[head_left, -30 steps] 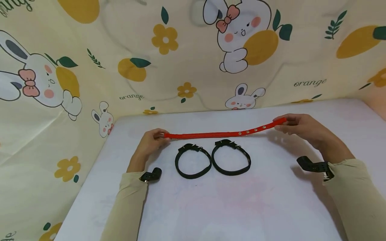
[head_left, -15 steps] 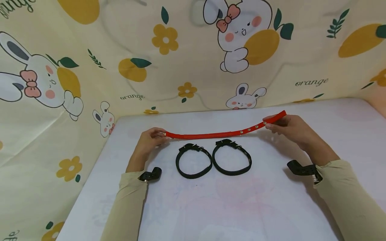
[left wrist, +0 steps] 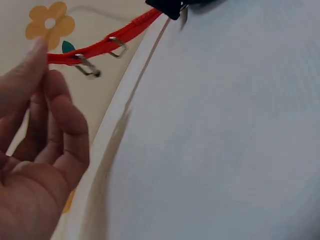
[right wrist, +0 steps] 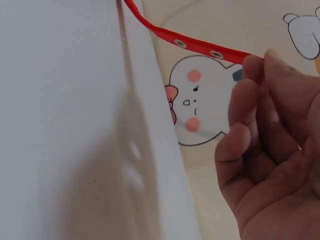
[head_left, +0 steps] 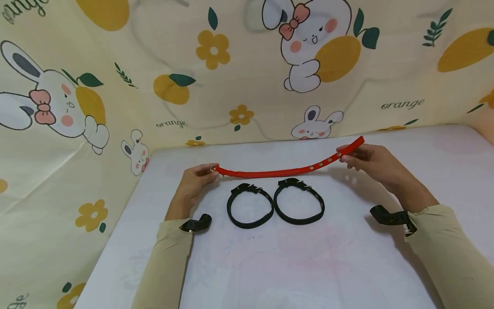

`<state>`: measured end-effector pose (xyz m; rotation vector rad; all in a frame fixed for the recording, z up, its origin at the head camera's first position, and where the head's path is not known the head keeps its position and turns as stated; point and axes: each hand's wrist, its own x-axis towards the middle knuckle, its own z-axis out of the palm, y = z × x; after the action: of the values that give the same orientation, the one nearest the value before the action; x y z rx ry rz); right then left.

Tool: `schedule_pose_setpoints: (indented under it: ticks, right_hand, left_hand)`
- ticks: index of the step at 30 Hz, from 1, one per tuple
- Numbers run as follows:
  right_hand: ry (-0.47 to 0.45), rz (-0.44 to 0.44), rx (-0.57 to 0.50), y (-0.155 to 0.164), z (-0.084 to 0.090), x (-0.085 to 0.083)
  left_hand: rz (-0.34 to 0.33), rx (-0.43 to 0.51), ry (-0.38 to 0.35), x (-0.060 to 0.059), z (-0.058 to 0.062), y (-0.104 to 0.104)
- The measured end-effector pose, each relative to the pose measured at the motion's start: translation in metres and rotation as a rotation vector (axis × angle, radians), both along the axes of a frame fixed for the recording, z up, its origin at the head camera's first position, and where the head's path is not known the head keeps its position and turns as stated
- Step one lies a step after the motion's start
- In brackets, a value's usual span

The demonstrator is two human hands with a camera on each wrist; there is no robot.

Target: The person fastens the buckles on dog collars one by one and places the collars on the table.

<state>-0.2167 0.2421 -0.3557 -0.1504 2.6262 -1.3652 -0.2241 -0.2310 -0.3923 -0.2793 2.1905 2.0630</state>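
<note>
A red collar [head_left: 266,174] is stretched out between both hands, sagging slightly in the middle above the table. My left hand [head_left: 193,182] pinches its buckle end between thumb and forefinger; metal hardware [left wrist: 87,66] hangs beneath the strap in the left wrist view. At the other end, my right hand [head_left: 380,169] pinches the strap near its eyelets, and the red tip sticks up past the fingers. In the right wrist view, eyelets [right wrist: 216,54] show beside the fingertips. Two buckled black collars [head_left: 250,225] [head_left: 299,221] lie as loops side by side, just nearer than the red one.
The white table [head_left: 278,270] carries the collars. Behind it and along its left side hangs a cream cloth [head_left: 200,94] printed with rabbits and oranges. Both wrists wear black camera mounts [head_left: 197,223] over beige sleeves.
My right hand has shifted inward along the red collar, so more of its tip shows beyond the fingers. The strap sags more, and the left end has turned to show a metal ring.
</note>
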Motion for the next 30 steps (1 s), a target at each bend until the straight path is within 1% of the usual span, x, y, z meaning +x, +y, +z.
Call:
schedule_pose_setpoints:
  ticks: [2, 5, 8, 10, 12, 14, 17, 19, 22, 26, 30]
  right_hand:
    - [0.035, -0.013, -0.007, -0.001, 0.003, 0.002]
    - [0.078, -0.042, -0.04, -0.003, 0.009, 0.004]
    - [0.125, -0.078, -0.106, -0.006, 0.016, 0.008]
    - [0.174, -0.097, -0.173, -0.009, 0.021, 0.011]
    - [0.229, -0.099, -0.31, -0.013, 0.027, 0.015]
    - [0.287, -0.078, -0.485, -0.017, 0.032, 0.018]
    - [0.344, -0.018, -0.727, -0.024, 0.04, 0.022]
    - [0.365, 0.003, -0.805, -0.028, 0.044, 0.025]
    - [0.367, -0.01, -0.845, -0.037, 0.05, 0.031]
    - [0.346, -0.035, -0.841, -0.049, 0.058, 0.04]
    - [0.361, 0.003, -0.847, -0.054, 0.06, 0.044]
  left_hand:
    - [0.005, 0.028, 0.036, 0.0, 0.003, 0.002]
    - [0.001, 0.041, 0.109, 0.002, 0.01, 0.006]
    - [-0.014, 0.052, 0.206, 0.006, 0.02, 0.012]
    - [-0.027, 0.083, 0.293, 0.009, 0.027, 0.017]
    - [-0.046, 0.115, 0.382, 0.012, 0.035, 0.023]
    - [-0.061, 0.164, 0.468, 0.016, 0.043, 0.029]
    - [-0.075, 0.217, 0.552, 0.022, 0.053, 0.04]
    - [-0.071, 0.242, 0.57, 0.027, 0.059, 0.046]
    - [-0.06, 0.287, 0.581, 0.032, 0.066, 0.056]
    - [-0.052, 0.323, 0.578, 0.039, 0.071, 0.067]
    - [-0.058, 0.323, 0.565, 0.043, 0.073, 0.074]
